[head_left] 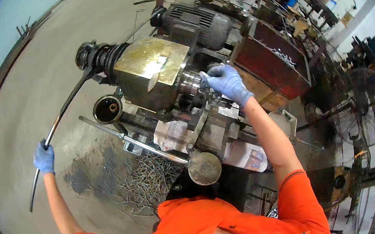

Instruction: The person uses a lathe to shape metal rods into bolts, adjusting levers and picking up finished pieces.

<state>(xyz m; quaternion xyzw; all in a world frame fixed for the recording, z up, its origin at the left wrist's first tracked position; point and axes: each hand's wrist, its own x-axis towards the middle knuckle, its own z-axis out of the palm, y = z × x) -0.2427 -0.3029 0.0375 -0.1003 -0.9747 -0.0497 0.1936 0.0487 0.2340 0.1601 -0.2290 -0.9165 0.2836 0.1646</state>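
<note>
My left hand, in a blue glove, is wrapped round a long dark lever out to the left. The lever runs up to a ringed collar at the left end of a machine headstock with a shiny yellowish top. My gloved right hand is at the round metal chuck on the headstock's right side. Its thumb and fingers are drawn together at the chuck's face; whatever they pinch is too small or hidden to make out.
An electric motor sits behind the headstock. To the right stands a dark red bin with small metal parts. A bar handle crosses in front of me, beside a round metal knob. Metal scraps lie on the floor. An open cup stands left.
</note>
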